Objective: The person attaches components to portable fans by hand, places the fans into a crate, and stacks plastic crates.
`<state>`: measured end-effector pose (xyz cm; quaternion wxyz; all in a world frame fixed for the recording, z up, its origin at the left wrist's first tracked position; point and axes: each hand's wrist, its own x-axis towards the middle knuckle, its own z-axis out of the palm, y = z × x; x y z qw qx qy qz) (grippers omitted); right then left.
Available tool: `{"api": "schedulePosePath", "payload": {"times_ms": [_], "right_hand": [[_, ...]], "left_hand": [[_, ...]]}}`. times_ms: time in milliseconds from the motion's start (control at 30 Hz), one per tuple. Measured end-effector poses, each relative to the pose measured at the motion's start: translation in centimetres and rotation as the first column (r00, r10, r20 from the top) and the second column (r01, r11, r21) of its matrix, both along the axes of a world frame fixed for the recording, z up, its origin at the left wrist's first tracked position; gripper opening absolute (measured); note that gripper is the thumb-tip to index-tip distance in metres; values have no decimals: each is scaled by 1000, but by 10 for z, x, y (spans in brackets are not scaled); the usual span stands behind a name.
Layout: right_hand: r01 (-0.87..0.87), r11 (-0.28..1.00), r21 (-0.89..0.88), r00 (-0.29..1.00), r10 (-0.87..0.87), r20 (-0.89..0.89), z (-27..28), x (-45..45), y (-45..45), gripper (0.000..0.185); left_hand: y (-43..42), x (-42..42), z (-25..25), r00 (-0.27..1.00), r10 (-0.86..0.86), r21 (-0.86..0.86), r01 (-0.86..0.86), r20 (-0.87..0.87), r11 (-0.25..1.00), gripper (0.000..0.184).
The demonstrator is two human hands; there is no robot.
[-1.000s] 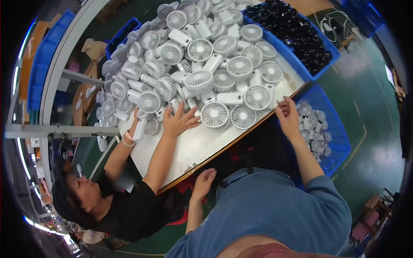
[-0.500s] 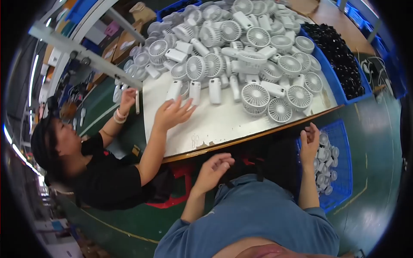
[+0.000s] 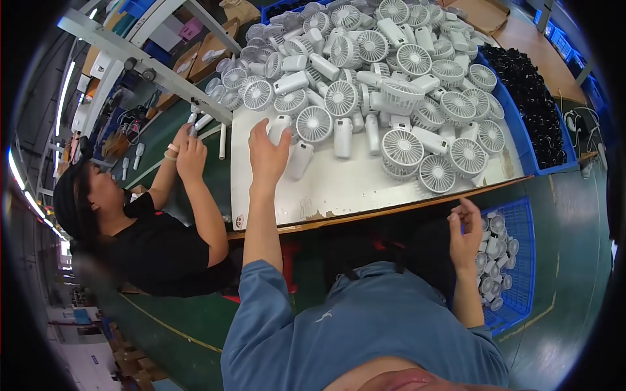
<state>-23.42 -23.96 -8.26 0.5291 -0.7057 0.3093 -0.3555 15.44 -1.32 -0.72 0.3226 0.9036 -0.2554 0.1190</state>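
Observation:
A heap of white handheld fans (image 3: 413,60) covers the back of the white table (image 3: 365,189). My left hand (image 3: 267,153) is over the table's left part, fingers spread, beside a white fan handle (image 3: 280,129); whether it touches the handle is unclear. Another handle (image 3: 300,160) lies just right of that hand. Near the table's front edge, beside the blue basket, my right hand (image 3: 465,228) hangs with fingers parted and slightly curled, holding nothing. Several fans (image 3: 498,249) lie inside the blue basket (image 3: 521,274) below on the right.
A co-worker in black (image 3: 156,241) sits at the left, both hands near a white fan (image 3: 193,118) beside the table. A metal frame (image 3: 153,72) rises at the back left. The blue bin (image 3: 521,124) of small black parts stands on the right.
My left hand has reached forward from below the table edge to the fans at the left. The co-worker's hands have left the heap and come together. The view has turned and shifted.

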Motion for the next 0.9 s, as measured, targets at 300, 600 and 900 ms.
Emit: {"api": "schedulePosePath", "payload": {"times_ms": [300,600,900], "right_hand": [[-239,971,-19,969,237,-69,-4,8,31,31],[-426,905,-9,899,422,-119,8,32,46,28],[-552,828,98,826,559,-74,17,49,53,28]], "left_hand": [[-10,37,-13,997,26,227,-9,-70,974,69],[-7,61,-21,996,-69,275,81,-51,958,73],[9,6,26,780,-208,-218,94,-590,971,66]]}}
